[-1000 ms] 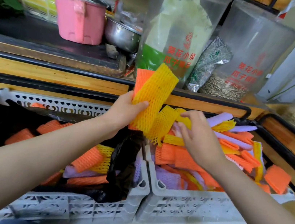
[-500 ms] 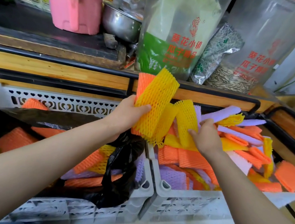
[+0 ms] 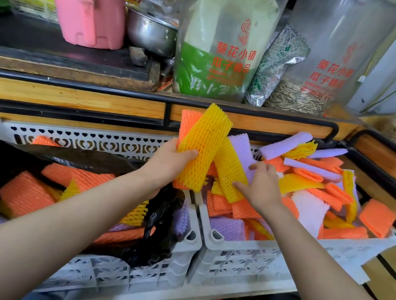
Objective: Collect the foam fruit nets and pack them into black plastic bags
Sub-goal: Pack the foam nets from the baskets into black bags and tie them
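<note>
Fingers [image 3: 187,154] of the left hand [image 3: 166,165] grip an upright stack of yellow and orange foam nets [image 3: 202,145]; the right hand [image 3: 262,188] pinches another yellow net [image 3: 229,174] on the heap [image 3: 313,189] in the right crate [image 3: 232,259]. The black plastic bag [image 3: 162,231] in the left crate [image 3: 143,274] is partly filled; I'd judge most of the heap remains.

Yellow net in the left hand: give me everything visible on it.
The yellow net is a flattened foam mesh sleeve with diamond-shaped openings. It looks soft and intact. It is nearly upright, top leaning right, above where the two white crates meet. The left hand grips its lower half, thumb across the front. An orange net is pressed behind it in the same grip, showing at the upper left. A second yellow net, held by the right hand, passes behind its lower right edge.
</note>
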{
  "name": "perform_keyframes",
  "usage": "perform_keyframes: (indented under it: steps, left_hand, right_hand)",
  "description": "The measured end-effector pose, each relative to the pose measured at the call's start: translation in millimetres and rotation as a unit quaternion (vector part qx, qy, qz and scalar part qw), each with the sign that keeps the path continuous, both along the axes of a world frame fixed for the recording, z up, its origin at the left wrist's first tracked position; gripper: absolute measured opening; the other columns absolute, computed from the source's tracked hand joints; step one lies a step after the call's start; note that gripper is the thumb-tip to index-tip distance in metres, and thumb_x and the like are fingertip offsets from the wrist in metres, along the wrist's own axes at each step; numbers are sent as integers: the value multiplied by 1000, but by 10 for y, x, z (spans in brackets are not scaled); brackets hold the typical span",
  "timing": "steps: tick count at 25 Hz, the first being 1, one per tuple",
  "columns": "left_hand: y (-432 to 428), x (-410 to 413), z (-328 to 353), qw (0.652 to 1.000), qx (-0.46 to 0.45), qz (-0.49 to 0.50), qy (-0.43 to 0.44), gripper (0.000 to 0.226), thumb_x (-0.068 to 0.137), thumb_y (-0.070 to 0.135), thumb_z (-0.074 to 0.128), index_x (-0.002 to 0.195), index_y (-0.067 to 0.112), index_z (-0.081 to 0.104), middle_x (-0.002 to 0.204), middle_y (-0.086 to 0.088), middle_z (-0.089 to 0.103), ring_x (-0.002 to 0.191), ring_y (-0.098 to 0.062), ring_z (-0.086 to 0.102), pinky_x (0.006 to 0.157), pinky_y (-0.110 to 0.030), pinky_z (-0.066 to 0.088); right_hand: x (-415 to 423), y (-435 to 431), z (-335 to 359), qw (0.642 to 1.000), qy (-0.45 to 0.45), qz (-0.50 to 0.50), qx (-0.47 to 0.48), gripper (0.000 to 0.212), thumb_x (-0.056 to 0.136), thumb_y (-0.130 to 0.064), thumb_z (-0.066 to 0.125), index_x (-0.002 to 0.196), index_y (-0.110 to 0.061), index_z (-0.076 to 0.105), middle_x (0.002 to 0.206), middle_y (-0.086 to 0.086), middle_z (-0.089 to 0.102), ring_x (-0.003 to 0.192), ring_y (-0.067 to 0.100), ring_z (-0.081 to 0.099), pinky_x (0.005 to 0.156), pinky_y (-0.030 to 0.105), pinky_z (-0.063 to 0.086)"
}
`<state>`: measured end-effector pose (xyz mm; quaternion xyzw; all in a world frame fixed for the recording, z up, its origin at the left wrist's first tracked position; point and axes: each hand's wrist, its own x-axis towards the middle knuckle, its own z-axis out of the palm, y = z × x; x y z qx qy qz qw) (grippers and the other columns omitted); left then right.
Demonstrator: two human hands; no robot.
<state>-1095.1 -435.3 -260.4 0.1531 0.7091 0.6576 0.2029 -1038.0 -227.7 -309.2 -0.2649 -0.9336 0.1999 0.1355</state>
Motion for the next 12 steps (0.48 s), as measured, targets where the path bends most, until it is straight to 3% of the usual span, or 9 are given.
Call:
perform_keyframes:
  steps: [3, 5, 7, 8, 12]
  left_hand:
    - [-37, 24, 17, 1000, 3, 3, -5, 20, 98, 21, 48, 118, 21, 46, 108, -4, 63, 95, -21, 64, 69, -30, 55]
    - [-58, 31, 20, 1000, 5, 9, -14, 19, 98, 21, 48, 117, 21, 46, 109, -4, 62, 96, -21, 63, 72, -31, 55]
    - [-70, 45, 21, 1000, 3, 25, -11, 24, 98, 22, 49, 121, 19, 44, 112, -6, 60, 99, -22, 61, 76, -33, 53]
    - [-74, 53, 29, 999, 4, 39, -6, 26, 98, 22, 49, 123, 18, 44, 115, -7, 59, 101, -23, 60, 76, -34, 53]
    - [-129, 81, 146, 993, 27, 110, 21, 31, 98, 21, 49, 127, 13, 43, 117, -9, 57, 101, -25, 59, 76, -38, 53]
  right_hand:
    - [0, -77, -24, 998, 44, -3, -55, 63, 76, -23, 77, 121, -2, 38, 111, 18, 56, 102, 35, 56, 70, 34, 40]
    - [13, -113, -32, 998, 32, 9, -45, 51, 76, -23, 76, 113, -7, 45, 96, 11, 53, 88, 29, 57, 65, 34, 38]
    - [63, -133, 35, 999, 26, 27, -31, 25, 75, -22, 72, 79, -15, 48, 79, 4, 46, 69, 21, 48, 59, 30, 32]
    - [86, -127, 86, 998, 37, 32, -27, 28, 73, -22, 71, 69, -15, 44, 73, 5, 45, 66, 21, 44, 56, 28, 29]
    - [242, -184, 472, 990, 135, 37, -5, 29, 69, -26, 68, 64, -17, 41, 70, 11, 47, 70, 23, 42, 61, 29, 24]
